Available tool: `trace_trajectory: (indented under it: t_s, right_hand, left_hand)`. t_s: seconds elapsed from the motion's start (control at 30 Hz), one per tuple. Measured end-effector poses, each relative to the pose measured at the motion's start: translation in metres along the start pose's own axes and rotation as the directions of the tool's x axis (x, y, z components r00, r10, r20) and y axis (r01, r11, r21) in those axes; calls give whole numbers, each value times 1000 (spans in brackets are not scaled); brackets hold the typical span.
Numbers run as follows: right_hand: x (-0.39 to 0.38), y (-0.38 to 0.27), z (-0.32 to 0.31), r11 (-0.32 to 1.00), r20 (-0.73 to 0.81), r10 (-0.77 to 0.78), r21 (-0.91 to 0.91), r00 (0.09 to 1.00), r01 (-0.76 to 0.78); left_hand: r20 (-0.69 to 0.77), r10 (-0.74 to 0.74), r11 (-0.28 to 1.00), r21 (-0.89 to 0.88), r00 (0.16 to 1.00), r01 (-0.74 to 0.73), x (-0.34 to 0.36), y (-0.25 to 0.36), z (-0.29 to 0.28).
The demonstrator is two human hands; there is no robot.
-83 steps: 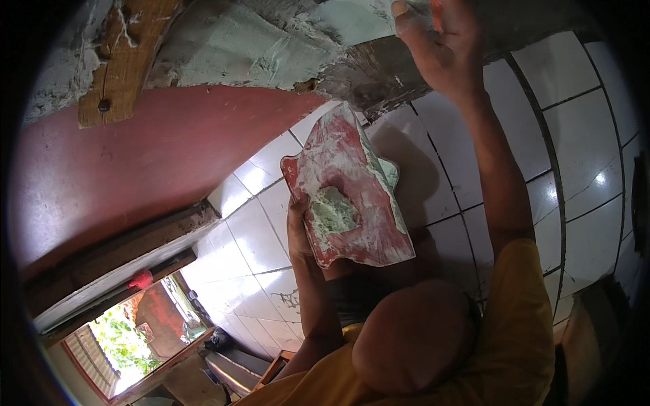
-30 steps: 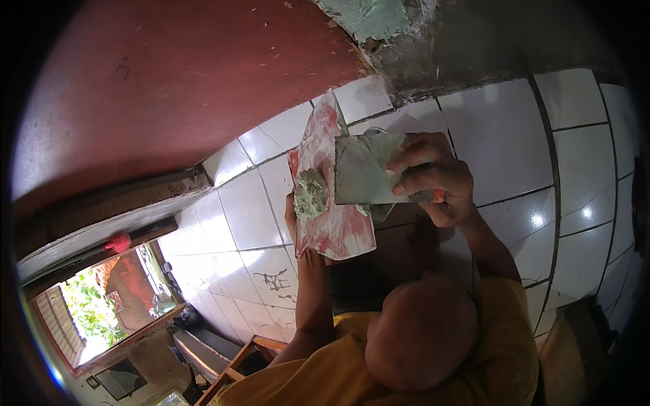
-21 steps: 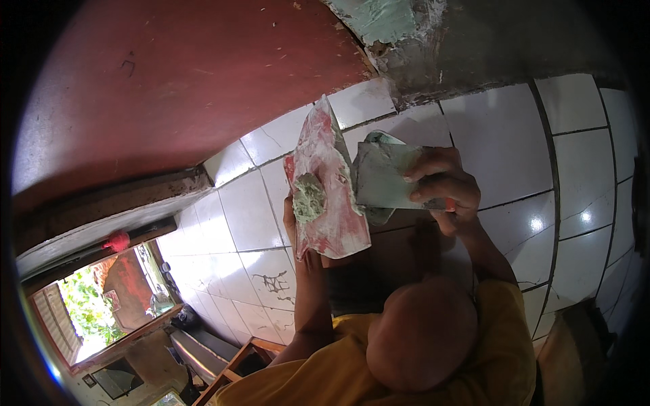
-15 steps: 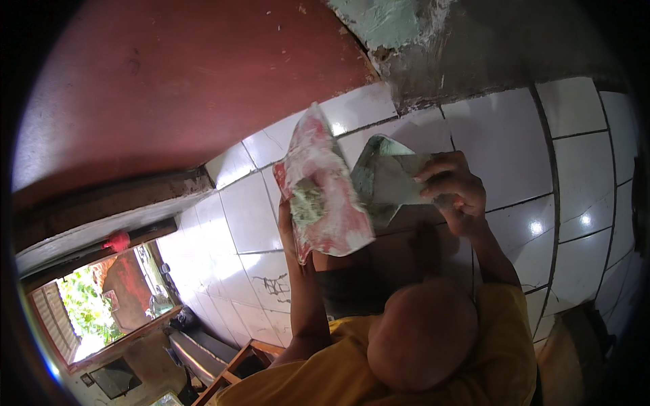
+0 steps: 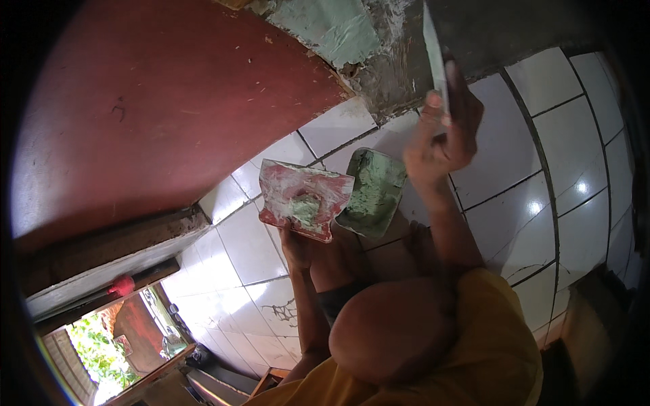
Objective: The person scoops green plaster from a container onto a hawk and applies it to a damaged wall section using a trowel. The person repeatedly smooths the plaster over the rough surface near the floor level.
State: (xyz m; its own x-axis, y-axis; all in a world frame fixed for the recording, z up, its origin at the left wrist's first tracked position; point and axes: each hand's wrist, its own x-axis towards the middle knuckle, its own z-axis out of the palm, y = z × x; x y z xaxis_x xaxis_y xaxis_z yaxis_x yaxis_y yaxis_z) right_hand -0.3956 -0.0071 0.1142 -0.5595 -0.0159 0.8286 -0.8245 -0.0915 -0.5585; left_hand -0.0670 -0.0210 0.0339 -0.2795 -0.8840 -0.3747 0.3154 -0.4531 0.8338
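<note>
My left hand [image 5: 294, 249] grips the near edge of a red board [image 5: 281, 181] smeared with whitish filler. A lump of pale green putty [image 5: 305, 208] sits on the board. Just to its right on the floor is a shallow rounded tray [image 5: 394, 215], coated inside with the same green putty. My right hand [image 5: 443, 139], slightly blurred, is raised beyond the tray and closed round a flat scraper [image 5: 434, 54]. The scraper is seen nearly edge-on, pointing up toward the grey wall; whether it touches the wall I cannot tell.
A red wall [image 5: 169, 88] fills the upper left. Beside it, the grey wall [image 5: 514, 34] carries a pale green patch [image 5: 328, 30] and a chipped corner. White floor tiles [image 5: 504, 155] lie beneath. At lower left are a window opening [image 5: 101, 345] and a pink-red object [image 5: 122, 285] on a ledge.
My right hand has lifted the scraper away from the board, up toward the grey wall. The board has tipped flatter and lower, and the tray now shows more fully.
</note>
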Motion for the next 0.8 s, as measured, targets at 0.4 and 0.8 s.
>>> trace_trajectory:
  t_s: [0.4, 0.8]
  right_hand:
    - [-12, -40, 63, 999, -85, -31, -36, 996, 28]
    - [-15, -55, 111, 986, -158, 170, 26, 973, -168]
  left_hand:
    - [98, -61, 972, -221, 993, 82, 5, -14, -23]
    - [-55, -94, 972, -220, 994, 80, 11, -25, -50]
